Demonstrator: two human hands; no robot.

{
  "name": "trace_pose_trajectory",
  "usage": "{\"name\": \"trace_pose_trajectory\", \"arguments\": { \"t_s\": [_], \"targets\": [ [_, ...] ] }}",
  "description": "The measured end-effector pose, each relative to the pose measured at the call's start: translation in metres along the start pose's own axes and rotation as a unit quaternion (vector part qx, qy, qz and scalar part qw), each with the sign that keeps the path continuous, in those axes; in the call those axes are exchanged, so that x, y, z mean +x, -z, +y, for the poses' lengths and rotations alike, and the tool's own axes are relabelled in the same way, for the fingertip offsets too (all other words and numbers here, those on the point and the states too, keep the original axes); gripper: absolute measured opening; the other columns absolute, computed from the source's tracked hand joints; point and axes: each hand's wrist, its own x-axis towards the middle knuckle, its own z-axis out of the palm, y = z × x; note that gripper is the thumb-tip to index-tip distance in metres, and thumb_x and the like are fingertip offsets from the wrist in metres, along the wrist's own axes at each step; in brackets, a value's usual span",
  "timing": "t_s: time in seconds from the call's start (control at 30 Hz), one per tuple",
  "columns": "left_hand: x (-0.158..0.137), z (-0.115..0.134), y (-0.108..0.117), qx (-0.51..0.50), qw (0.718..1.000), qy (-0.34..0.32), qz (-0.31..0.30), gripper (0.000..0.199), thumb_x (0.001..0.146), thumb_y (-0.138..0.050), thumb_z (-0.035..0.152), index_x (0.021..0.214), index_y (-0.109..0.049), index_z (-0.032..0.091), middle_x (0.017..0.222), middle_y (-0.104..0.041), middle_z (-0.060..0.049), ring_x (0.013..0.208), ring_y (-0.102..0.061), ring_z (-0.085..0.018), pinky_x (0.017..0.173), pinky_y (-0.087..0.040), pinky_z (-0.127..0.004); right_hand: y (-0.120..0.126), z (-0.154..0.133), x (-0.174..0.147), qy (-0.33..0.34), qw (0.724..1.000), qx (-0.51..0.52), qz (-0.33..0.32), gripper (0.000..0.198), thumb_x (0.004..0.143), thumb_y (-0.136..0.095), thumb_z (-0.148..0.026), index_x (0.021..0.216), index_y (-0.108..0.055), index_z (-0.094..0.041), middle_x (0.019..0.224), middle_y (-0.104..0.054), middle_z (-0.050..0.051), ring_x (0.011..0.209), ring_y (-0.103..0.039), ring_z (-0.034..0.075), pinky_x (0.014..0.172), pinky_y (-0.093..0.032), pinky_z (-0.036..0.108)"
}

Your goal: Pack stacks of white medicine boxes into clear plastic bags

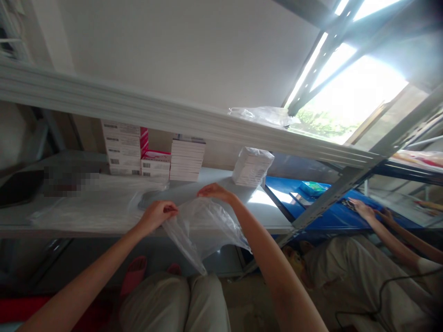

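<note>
A clear plastic bag (204,226) hangs between my two hands over the front edge of the grey shelf (214,177). My left hand (161,214) pinches its left side, fingers closed. Higher and to the right, my right hand (216,191) is bent at the wrist and closed on the bag's upper edge. Its lower part droops above my knees. Just left of my left hand, a pile of flat clear plastic bags (100,207) lies on the shelf. Behind my right hand stands a plastic-wrapped stack of white boxes (252,168).
White boxes with barcodes (122,150) and a stack of thin white boxes (187,159) stand at the back. A metal beam (173,124) crosses above them. To the right, past a slotted upright (332,198), another person's hands (367,212) work over a blue surface (325,216).
</note>
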Motion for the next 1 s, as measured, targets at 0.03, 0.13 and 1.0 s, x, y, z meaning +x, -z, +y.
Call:
{"name": "trace_pose_trajectory", "arguments": {
  "t_s": [0.03,0.13,1.0],
  "targets": [
    [0.001,0.001,0.0,0.008,1.0,-0.005,-0.003,0.024,0.075,-0.06,0.039,0.079,-0.071,0.018,0.071,-0.07,-0.004,0.068,-0.063,-0.02,0.063,-0.041,-0.026,0.001,0.002,0.0,-0.008,1.0,-0.008,0.008,0.034,0.065,-0.076,-0.041,0.087,-0.075,-0.015,0.088,-0.074,0.006,0.081,-0.065,0.019,0.082,-0.048,0.033],
    [0.003,0.005,-0.001,0.041,0.999,-0.028,0.005,0.021,0.078,-0.06,0.036,0.083,-0.072,0.019,0.075,-0.071,-0.004,0.072,-0.064,-0.02,0.065,-0.041,-0.026,0.004,0.01,0.0,-0.019,0.998,-0.03,0.043,0.03,0.062,-0.077,-0.04,0.078,-0.075,-0.015,0.078,-0.073,0.005,0.072,-0.063,0.017,0.075,-0.048,0.032],
    [0.065,0.025,-0.021,-0.074,0.996,-0.048,-0.035,0.044,0.071,-0.062,0.057,0.077,-0.07,0.014,0.077,-0.071,-0.009,0.071,-0.064,-0.022,0.066,-0.046,-0.029,-0.012,0.013,0.013,0.095,0.985,0.027,0.145,0.028,0.067,-0.074,-0.041,0.078,-0.067,-0.016,0.075,-0.068,0.003,0.073,-0.063,0.015,0.073,-0.049,0.028]
  ]
}}
